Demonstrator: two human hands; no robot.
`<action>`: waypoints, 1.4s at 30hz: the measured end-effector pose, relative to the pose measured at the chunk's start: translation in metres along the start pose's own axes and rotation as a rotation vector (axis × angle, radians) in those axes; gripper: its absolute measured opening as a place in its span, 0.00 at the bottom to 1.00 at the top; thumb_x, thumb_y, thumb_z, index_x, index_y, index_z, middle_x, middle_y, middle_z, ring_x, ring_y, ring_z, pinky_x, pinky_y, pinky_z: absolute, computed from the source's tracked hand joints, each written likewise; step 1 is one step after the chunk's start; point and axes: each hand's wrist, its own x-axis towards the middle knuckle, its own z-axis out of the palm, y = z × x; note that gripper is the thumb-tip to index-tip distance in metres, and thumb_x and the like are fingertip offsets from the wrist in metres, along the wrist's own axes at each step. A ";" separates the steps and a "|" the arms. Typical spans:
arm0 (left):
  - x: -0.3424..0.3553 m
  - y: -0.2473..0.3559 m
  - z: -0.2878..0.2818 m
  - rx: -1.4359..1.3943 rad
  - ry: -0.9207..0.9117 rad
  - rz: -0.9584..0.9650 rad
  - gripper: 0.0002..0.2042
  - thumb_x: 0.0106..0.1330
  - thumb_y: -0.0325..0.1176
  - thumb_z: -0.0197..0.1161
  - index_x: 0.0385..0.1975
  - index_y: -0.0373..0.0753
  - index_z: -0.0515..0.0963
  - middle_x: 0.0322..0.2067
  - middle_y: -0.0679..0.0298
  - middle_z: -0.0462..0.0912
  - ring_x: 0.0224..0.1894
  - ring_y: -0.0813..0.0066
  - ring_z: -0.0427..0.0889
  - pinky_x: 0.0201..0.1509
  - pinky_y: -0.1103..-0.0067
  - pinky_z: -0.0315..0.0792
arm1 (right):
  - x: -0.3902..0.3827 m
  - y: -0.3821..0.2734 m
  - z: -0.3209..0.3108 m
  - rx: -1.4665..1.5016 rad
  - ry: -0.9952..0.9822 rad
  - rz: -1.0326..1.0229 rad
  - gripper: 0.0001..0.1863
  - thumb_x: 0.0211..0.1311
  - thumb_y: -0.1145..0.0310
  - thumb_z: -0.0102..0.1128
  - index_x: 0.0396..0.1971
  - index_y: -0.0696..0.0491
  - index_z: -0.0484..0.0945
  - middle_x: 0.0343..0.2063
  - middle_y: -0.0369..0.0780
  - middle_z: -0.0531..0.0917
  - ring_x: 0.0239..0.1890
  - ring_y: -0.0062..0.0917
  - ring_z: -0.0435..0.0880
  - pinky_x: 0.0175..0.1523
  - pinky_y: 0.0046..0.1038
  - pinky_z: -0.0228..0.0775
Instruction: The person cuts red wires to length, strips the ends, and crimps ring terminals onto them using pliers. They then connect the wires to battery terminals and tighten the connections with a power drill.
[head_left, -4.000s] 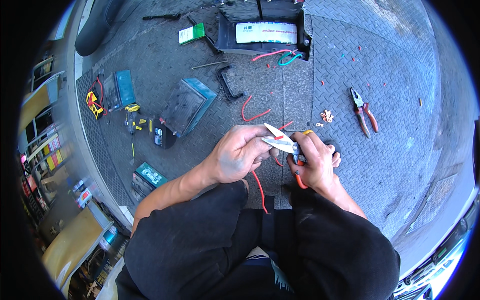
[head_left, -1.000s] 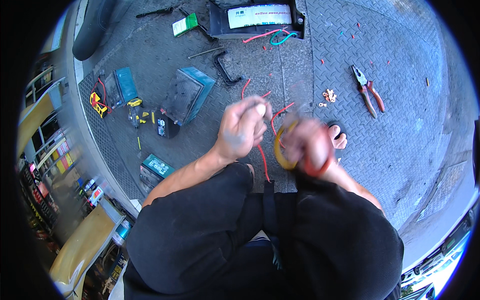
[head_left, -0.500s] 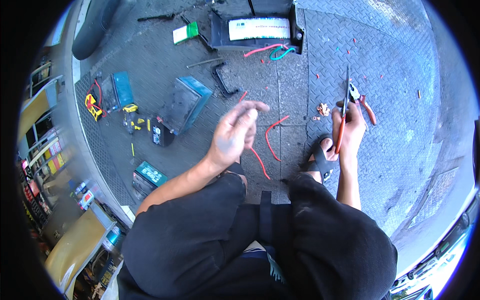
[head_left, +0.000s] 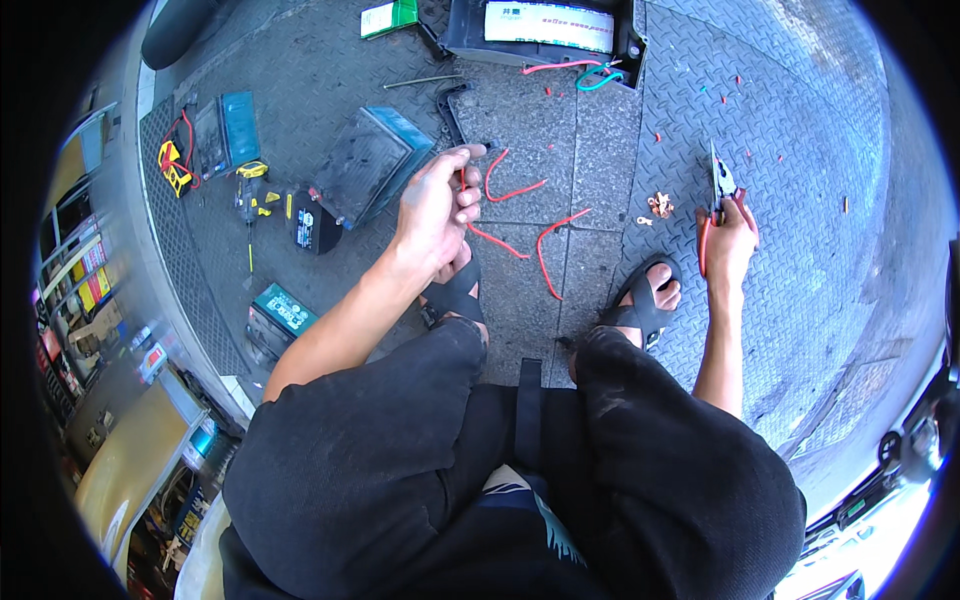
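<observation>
My left hand (head_left: 432, 210) is closed around a red wire (head_left: 500, 241). A short piece of that wire shows between the fingers, and its tail hangs out below the hand. Two more bent red wires lie on the floor just to the right, one an upper piece (head_left: 515, 191), the other a lower piece (head_left: 543, 262). Over the metal plate on the right, my right hand (head_left: 731, 238) grips red-handled pliers (head_left: 724, 182), jaws pointing away from me. A narrow dark tip beside the jaws may belong to a second tool. Small copper terminals (head_left: 660, 205) lie in a pile left of this hand.
A black battery case (head_left: 465, 35) with red and green leads stands at the far middle. Large batteries (head_left: 375, 165) (head_left: 228, 132), a smaller teal-topped battery (head_left: 282, 312) and a yellow-black tool (head_left: 248, 190) are at left. My sandalled feet (head_left: 645, 310) frame the middle.
My left hand has moved up and left with the red wire. My right hand has shifted right, and the pliers that lay beside it are now in its grip. The view has shifted slightly.
</observation>
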 end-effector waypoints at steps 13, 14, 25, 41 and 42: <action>-0.002 0.007 0.005 -0.220 -0.137 -0.141 0.10 0.81 0.36 0.58 0.49 0.35 0.78 0.28 0.71 0.73 0.23 0.83 0.68 0.23 0.83 0.63 | -0.026 -0.026 0.018 -0.072 0.033 -0.028 0.39 0.56 0.72 0.69 0.69 0.69 0.70 0.55 0.63 0.81 0.58 0.59 0.81 0.64 0.49 0.76; -0.002 0.006 0.007 -0.175 -0.140 -0.105 0.10 0.81 0.36 0.58 0.48 0.35 0.79 0.29 0.70 0.74 0.25 0.82 0.69 0.25 0.82 0.65 | -0.026 -0.030 0.014 -0.140 0.031 -0.041 0.38 0.58 0.70 0.69 0.69 0.68 0.70 0.54 0.63 0.82 0.57 0.58 0.82 0.63 0.49 0.77; -0.027 0.005 0.023 0.087 -0.172 -0.096 0.14 0.79 0.36 0.63 0.53 0.32 0.85 0.36 0.64 0.87 0.31 0.78 0.82 0.34 0.78 0.79 | -0.023 -0.057 0.002 0.102 -0.089 -0.210 0.14 0.63 0.71 0.70 0.48 0.55 0.87 0.39 0.50 0.86 0.46 0.49 0.84 0.55 0.46 0.76; -0.053 0.022 0.034 0.109 -0.505 -0.092 0.13 0.79 0.23 0.61 0.60 0.39 0.79 0.46 0.55 0.88 0.39 0.79 0.82 0.42 0.81 0.78 | -0.029 -0.054 0.018 0.099 -0.160 -0.351 0.09 0.60 0.78 0.65 0.40 0.56 0.83 0.39 0.49 0.80 0.47 0.47 0.82 0.52 0.47 0.78; -0.054 0.024 0.035 0.105 -0.512 -0.089 0.13 0.79 0.23 0.62 0.59 0.39 0.79 0.46 0.54 0.88 0.40 0.78 0.83 0.41 0.81 0.79 | -0.030 -0.054 0.019 0.109 -0.142 -0.360 0.09 0.59 0.78 0.65 0.40 0.56 0.83 0.39 0.49 0.80 0.47 0.47 0.82 0.52 0.47 0.78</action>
